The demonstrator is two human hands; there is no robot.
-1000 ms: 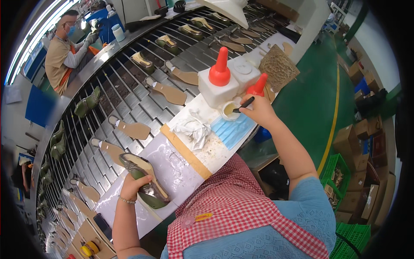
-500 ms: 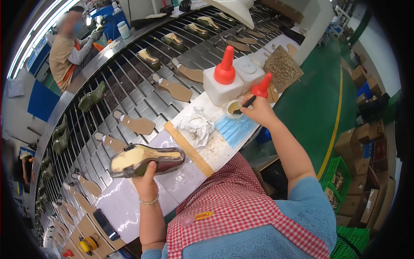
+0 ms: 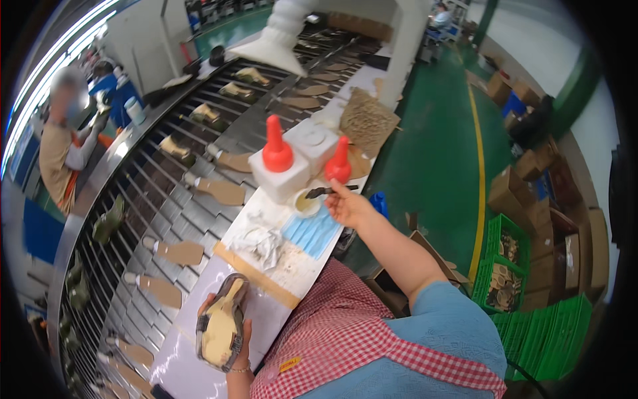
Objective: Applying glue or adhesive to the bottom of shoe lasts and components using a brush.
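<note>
My left hand (image 3: 243,347) is closed around a dark lasted shoe upper (image 3: 221,329), its cream underside facing up and its narrow end pointing away from me. Between the fingertips of my right hand (image 3: 351,209) is a dark-handled brush (image 3: 325,191). Its bristle end is at the rim of a small white cup (image 3: 307,203) with pale yellowish contents. A blue face mask (image 3: 311,230) lies flat beside the cup, and a crumpled white cloth (image 3: 258,246) is to its left. Behind stand a white bottle with a red cone cap (image 3: 276,166) and another red cone cap (image 3: 339,163).
A roller conveyor (image 3: 166,219) runs along the left, bearing tan insoles (image 3: 179,253) and green lasted uppers (image 3: 109,223). A person (image 3: 63,146) works across it. A rough brown block (image 3: 367,120) sits past the bottles. Green crates (image 3: 502,286) and cartons (image 3: 518,193) stand right.
My left hand has turned the shoe upper so its narrow end points away from me. My right hand has tilted the brush flatter, its tip raised to the cup's rim. The view has shifted right.
</note>
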